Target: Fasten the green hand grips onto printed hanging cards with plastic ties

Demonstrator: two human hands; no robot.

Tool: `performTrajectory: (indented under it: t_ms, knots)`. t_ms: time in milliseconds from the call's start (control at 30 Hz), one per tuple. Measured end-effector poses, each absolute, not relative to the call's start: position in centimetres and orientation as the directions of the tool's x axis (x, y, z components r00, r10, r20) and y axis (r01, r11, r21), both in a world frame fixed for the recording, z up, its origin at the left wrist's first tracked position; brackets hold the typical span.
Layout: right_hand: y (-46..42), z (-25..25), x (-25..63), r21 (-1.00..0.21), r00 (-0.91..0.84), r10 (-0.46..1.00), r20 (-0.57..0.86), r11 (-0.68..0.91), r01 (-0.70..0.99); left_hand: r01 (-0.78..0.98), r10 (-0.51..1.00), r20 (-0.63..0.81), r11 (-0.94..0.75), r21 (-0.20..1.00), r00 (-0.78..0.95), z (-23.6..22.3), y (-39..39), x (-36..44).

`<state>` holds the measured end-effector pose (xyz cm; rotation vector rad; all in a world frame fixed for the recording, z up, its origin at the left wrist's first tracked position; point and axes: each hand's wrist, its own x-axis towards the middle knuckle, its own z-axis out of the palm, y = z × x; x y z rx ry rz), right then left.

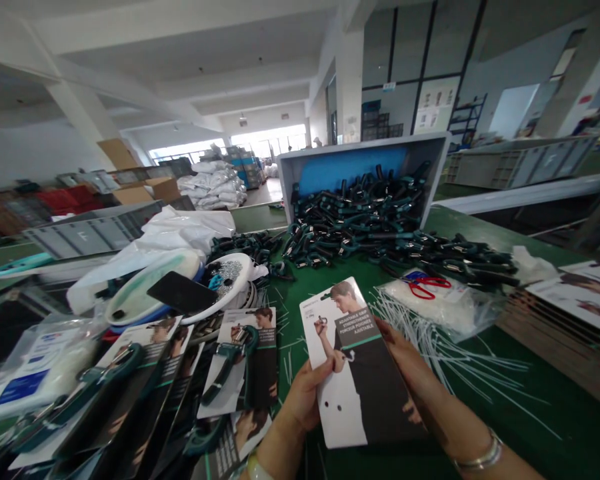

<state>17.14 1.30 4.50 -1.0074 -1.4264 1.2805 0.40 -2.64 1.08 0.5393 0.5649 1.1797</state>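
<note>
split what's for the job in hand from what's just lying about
Likely the job's:
printed card in left hand and right hand
grip strengtheners
white ties

Likely just lying about:
black phone
white sacks
cardboard box

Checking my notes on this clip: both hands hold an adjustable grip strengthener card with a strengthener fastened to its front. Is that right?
Not quite: in the head view, the adjustable grip strengthener card has no strengthener fastened to its front. The left hand and right hand do hold it.
</note>
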Motion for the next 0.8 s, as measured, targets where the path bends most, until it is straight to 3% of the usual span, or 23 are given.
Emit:
performTrajectory:
  t_ms: [100, 167, 267, 333, 400, 500, 600, 667, 733, 800]
  knots:
    - [0.7, 6.4, 18.9, -0.908, -0.085, 0.931, 0.355, 0.365, 0.206, -0.693, 0.946, -0.108, 0.299, 0.656, 0.306, 1.4, -2.6, 0.3]
    - [0.1, 8.1, 19.4, -0.659, -0.231, 0.815, 0.532, 0.57, 0.491, -0.66, 0.933, -0.107, 0.321, 0.679, 0.344, 1.4, -2.6, 0.3]
    - [-0.4, 9.9, 18.8, -0.25, -0.564, 0.684, 0.463, 0.711, 0.658, -0.615, 0.924, -0.104, 0.327, 0.718, 0.369, 1.2, -2.7, 0.4]
    - [-0.4, 10.0, 17.9, -0.129, -0.649, 0.655, 0.387, 0.736, 0.665, -0.607, 0.927, -0.105, 0.319, 0.728, 0.36, 1.1, -2.8, 0.4]
    - [-0.2, 9.8, 17.1, -0.098, -0.673, 0.634, 0.382, 0.752, 0.652, -0.608, 0.932, -0.109, 0.311, 0.73, 0.346, 1.1, -2.9, 0.4]
    - [0.0, 9.6, 16.4, -0.156, -0.622, 0.608, 0.493, 0.765, 0.625, -0.607, 0.934, -0.101, 0.303, 0.735, 0.344, 1.4, -2.8, 0.2]
    - [0.8, 10.1, 17.3, -0.309, -0.487, 0.612, 0.623, 0.765, 0.565, -0.591, 0.941, -0.116, 0.294, 0.751, 0.319, 2.1, -2.3, 0.0]
    - [2.3, 10.2, 19.3, -0.45, -0.316, 0.702, 0.639, 0.673, 0.587, -0.588, 0.952, -0.137, 0.279, 0.759, 0.274, 2.5, -1.6, -0.2]
    - [4.2, 9.5, 22.0, -0.541, -0.125, 0.835, 0.536, 0.453, 0.709, -0.603, 0.965, -0.161, 0.254, 0.756, 0.206, 2.6, -0.9, -0.6]
    - [6.1, 8.1, 24.6, -0.391, -0.184, 0.944, 0.273, 0.284, 0.876, -0.591, 0.965, -0.206, 0.264, 0.762, 0.165, 2.4, 0.0, -1.0]
